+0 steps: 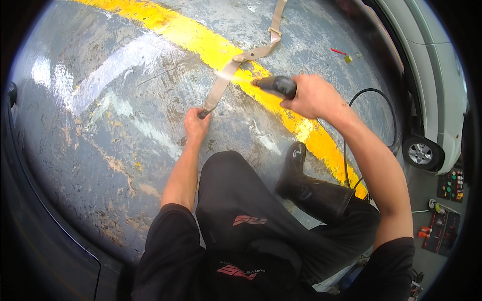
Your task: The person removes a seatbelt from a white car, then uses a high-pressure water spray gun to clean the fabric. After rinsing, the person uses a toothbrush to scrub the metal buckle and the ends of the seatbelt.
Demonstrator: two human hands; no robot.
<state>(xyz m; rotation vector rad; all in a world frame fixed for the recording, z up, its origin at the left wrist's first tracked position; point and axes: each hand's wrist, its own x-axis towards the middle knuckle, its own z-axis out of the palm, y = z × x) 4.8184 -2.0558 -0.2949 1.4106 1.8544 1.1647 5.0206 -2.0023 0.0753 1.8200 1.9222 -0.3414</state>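
Note:
A beige webbing strap (219,89), like a seat belt, runs from my left hand (197,123) up across the yellow line, with a twist partway and a beige fitting farther along. My left hand pinches its near end, where a dark piece shows between the fingers. In my right hand (314,97) is a black spray gun (276,86), its grip wrapped by my fingers. A whitish spray leaves the nozzle toward the strap, just left of it. The trigger is hidden by my hand.
The worn grey floor has a wide yellow line (196,40) and wet patches. A black hose (386,95) loops at right. Red and yellow small items (348,58) lie beyond. A pale car (434,75) stands at right, a dark car (45,241) at left. My boot (314,193) rests nearby.

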